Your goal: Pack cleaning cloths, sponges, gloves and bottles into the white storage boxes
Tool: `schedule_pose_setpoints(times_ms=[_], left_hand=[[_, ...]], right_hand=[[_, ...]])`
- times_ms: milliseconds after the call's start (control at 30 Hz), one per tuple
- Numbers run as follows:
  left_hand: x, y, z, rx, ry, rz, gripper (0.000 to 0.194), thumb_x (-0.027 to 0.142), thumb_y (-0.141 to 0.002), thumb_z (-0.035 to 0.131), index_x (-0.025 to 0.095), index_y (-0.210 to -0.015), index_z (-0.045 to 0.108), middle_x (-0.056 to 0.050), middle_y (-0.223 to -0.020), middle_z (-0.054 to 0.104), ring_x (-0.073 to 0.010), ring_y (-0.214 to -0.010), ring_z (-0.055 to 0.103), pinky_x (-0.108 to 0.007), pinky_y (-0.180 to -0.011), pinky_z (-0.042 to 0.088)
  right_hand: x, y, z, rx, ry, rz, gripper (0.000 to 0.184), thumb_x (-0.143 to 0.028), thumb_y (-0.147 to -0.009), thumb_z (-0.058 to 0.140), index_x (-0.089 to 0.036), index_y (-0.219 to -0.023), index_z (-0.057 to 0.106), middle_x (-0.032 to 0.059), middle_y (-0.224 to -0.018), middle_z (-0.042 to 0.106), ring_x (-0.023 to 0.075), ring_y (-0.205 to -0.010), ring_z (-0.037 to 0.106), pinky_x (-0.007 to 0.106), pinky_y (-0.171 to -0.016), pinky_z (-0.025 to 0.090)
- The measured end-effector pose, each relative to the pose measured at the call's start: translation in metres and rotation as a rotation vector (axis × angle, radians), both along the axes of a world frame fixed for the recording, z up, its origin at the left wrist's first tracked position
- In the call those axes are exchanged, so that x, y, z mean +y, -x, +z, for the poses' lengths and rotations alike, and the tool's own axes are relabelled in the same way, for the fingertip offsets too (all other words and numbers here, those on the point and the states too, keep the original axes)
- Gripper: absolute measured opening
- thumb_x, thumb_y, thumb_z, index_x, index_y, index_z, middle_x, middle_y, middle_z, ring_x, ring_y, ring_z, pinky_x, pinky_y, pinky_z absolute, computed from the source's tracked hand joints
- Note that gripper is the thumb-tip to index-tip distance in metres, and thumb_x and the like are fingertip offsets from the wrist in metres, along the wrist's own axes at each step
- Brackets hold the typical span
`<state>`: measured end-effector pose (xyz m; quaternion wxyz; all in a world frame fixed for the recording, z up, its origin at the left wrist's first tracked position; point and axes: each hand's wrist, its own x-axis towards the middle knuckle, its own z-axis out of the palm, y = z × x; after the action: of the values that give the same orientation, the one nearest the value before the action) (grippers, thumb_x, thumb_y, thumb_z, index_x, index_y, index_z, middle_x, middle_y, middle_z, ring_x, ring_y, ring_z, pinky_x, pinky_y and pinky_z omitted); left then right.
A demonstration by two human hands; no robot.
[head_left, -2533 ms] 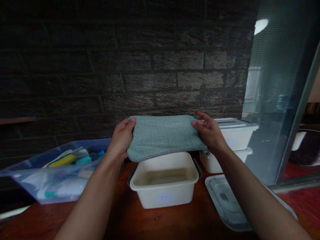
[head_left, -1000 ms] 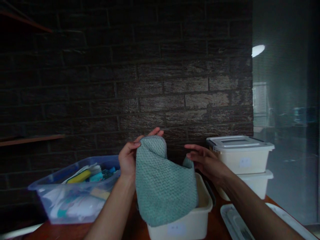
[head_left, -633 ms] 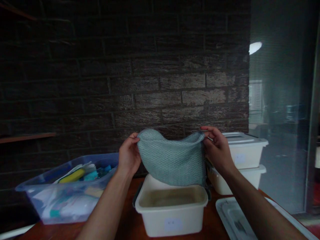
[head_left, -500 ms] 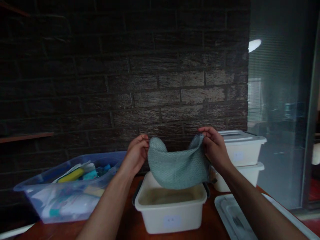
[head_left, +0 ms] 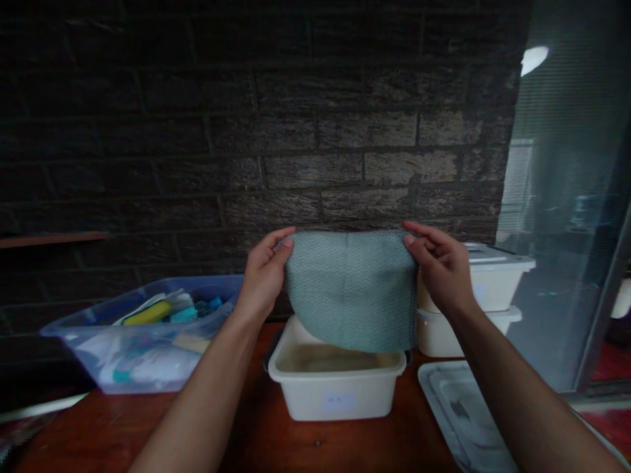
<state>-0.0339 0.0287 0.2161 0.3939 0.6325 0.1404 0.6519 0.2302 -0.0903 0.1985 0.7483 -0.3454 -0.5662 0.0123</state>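
Observation:
A grey-green textured cloth hangs spread between my two hands, its top edge drawn nearly straight. My left hand pinches the upper left corner between thumb and fingers. At the upper right corner, my right hand grips the cloth the same way. Just below and behind the cloth's lower edge stands an open white plastic bin with dark side handles and a small label on its front. The cloth hides part of the bin's back rim. What lies on the bin's bottom is too dim to make out.
To the left, a translucent blue tub holds a yellow item, cloths and a white bottle-like item. Two lidded white bins are stacked at the right. A loose grey-white lid lies on the wooden table. A dark brick wall rises behind.
The cloth was sagging and folded between my hands; now it is pulled flat and taut. Both hands have risen and moved slightly apart. The view has tilted downward a little.

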Motion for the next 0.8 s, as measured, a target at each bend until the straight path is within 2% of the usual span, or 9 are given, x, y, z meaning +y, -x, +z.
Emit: schedule_pose_setpoints(times_ms=[100,233,300,367,433,533,633,733,800], left_hand=[[0.002,0.001,0.002,-0.054,-0.099,0.002,0.037,0.032,-0.084,0.078,0.019,-0.119,0.073,-0.004,-0.094,0.076,-0.0153,-0.081,0.066,-0.025,-0.077,0.05],[0.0,0.004,0.004,-0.014,-0.103,-0.026,0.023,0.039,-0.088,0.074,0.018,-0.094,0.078,-0.004,-0.084,0.074,-0.0163,-0.073,0.064,-0.026,-0.071,0.05],[-0.001,0.005,0.005,-0.04,-0.071,-0.015,0.021,0.039,-0.087,0.074,0.019,-0.085,0.077,-0.003,-0.079,0.072,-0.0156,-0.07,0.062,-0.026,-0.067,0.049],[0.0,0.006,0.006,-0.1,-0.051,-0.016,0.017,0.035,-0.086,0.075,0.018,-0.085,0.076,-0.002,-0.079,0.071,-0.0149,-0.072,0.061,-0.025,-0.069,0.049],[0.002,0.007,0.007,-0.153,-0.032,-0.032,0.012,0.027,-0.084,0.075,0.015,-0.086,0.075,-0.001,-0.079,0.07,-0.014,-0.073,0.06,-0.025,-0.07,0.049],[0.009,0.01,0.005,-0.138,-0.035,0.026,0.009,0.022,-0.082,0.075,0.015,-0.079,0.071,0.001,-0.076,0.065,-0.0124,-0.073,0.056,-0.024,-0.068,0.045],[0.016,0.012,0.0,0.005,-0.128,0.217,0.014,0.029,-0.084,0.077,0.017,-0.077,0.071,0.003,-0.07,0.06,-0.0111,-0.068,0.05,-0.023,-0.062,0.04],[0.018,0.007,-0.004,0.087,-0.194,0.345,0.016,0.034,-0.083,0.079,0.019,-0.081,0.075,0.004,-0.066,0.059,-0.0103,-0.061,0.046,-0.024,-0.057,0.035],[0.013,0.002,-0.004,0.1,-0.181,0.318,0.021,0.038,-0.084,0.077,0.018,-0.077,0.075,0.003,-0.062,0.059,-0.01,-0.056,0.046,-0.024,-0.053,0.033]], right_hand=[[-0.008,0.0,0.005,0.023,-0.034,-0.105,0.035,-0.038,-0.089,0.073,-0.025,-0.121,0.076,-0.0045,-0.059,0.049,0.0111,-0.05,0.031,0.028,-0.05,0.02],[-0.012,-0.002,0.01,0.042,-0.045,-0.148,0.044,-0.038,-0.087,0.076,-0.022,-0.127,0.071,-0.006,-0.056,0.052,0.0104,-0.046,0.034,0.027,-0.047,0.023],[-0.011,-0.004,0.011,0.06,-0.041,-0.135,0.033,-0.04,-0.087,0.076,-0.021,-0.114,0.076,-0.0046,-0.057,0.056,0.0103,-0.047,0.039,0.027,-0.046,0.026],[-0.01,-0.006,0.011,0.076,-0.021,-0.111,0.023,-0.043,-0.087,0.075,-0.02,-0.092,0.076,-0.0035,-0.055,0.056,0.0105,-0.047,0.041,0.026,-0.045,0.028],[-0.009,-0.008,0.012,0.092,0.016,-0.065,0.026,-0.044,-0.087,0.075,-0.02,-0.077,0.072,-0.0035,-0.053,0.053,0.0105,-0.046,0.04,0.026,-0.043,0.028],[-0.009,-0.008,0.014,0.137,0.035,0.064,0.03,-0.043,-0.086,0.076,-0.021,-0.069,0.064,-0.0036,-0.058,0.05,0.0097,-0.05,0.04,0.025,-0.047,0.034],[-0.018,0.002,0.016,0.194,0.046,0.256,0.035,-0.039,-0.085,0.078,-0.02,-0.064,0.058,-0.0037,-0.061,0.05,0.0091,-0.054,0.045,0.023,-0.053,0.04],[-0.036,0.029,0.013,0.107,0.164,0.569,0.024,-0.037,-0.089,0.076,-0.021,-0.074,0.065,-0.0034,-0.065,0.058,0.01,-0.055,0.052,0.022,-0.053,0.044],[-0.049,0.052,0.006,-0.113,0.325,0.848,0.017,-0.039,-0.092,0.073,-0.022,-0.089,0.074,0.0006,-0.077,0.071,0.0149,-0.067,0.066,0.025,-0.058,0.052]])
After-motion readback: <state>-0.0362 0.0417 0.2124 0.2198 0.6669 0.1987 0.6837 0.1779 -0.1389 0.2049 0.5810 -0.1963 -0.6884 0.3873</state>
